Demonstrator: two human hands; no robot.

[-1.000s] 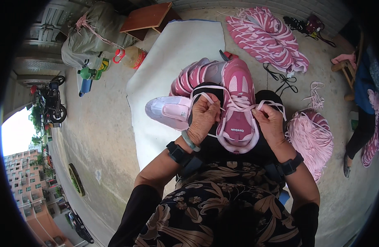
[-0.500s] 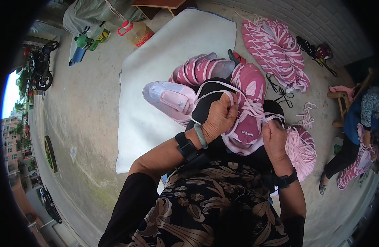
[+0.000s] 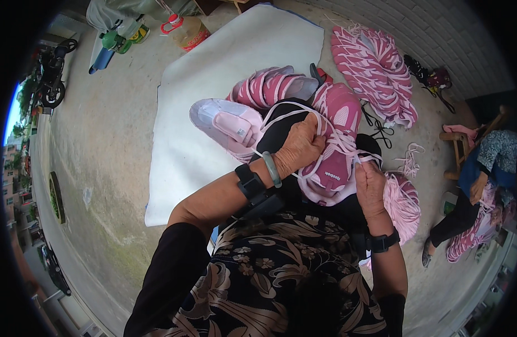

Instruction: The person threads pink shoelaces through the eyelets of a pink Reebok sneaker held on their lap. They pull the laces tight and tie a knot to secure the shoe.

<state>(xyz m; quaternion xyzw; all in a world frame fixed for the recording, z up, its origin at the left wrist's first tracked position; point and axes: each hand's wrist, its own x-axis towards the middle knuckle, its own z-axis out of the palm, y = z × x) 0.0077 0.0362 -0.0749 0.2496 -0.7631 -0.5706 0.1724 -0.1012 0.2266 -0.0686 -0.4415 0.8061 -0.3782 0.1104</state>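
Across my lap lies a dark-pink sneaker upper [image 3: 342, 115] with light mesh patches, toe pointing away and tongue [image 3: 330, 176] toward me. Pale pink shoelace [image 3: 344, 143] crosses its middle. My left hand [image 3: 299, 145] is closed at the upper's left edge, pinching a strand that loops out over my dark-clad knee. At the right edge my right hand [image 3: 371, 188] pinches another lace strand between thumb and fingers. Left of the upper, a pink and grey shoe upper [image 3: 227, 124] lies with its lining up. Beyond it sits a row of nested laced uppers [image 3: 269, 89].
A white sheet [image 3: 196, 84] covers the ground ahead. Bundled laced uppers [image 3: 376, 73] lie at upper right, and a bunch of pink laces [image 3: 401, 205] hangs beside my right hand. Plastic jugs [image 3: 185, 32] stand far left. Another person [image 3: 500, 154] sits at right.
My left hand has lowered and come closer to the upper, its raised lace loop now lower. The right hand stays by the right edge. The whole view has shifted slightly.
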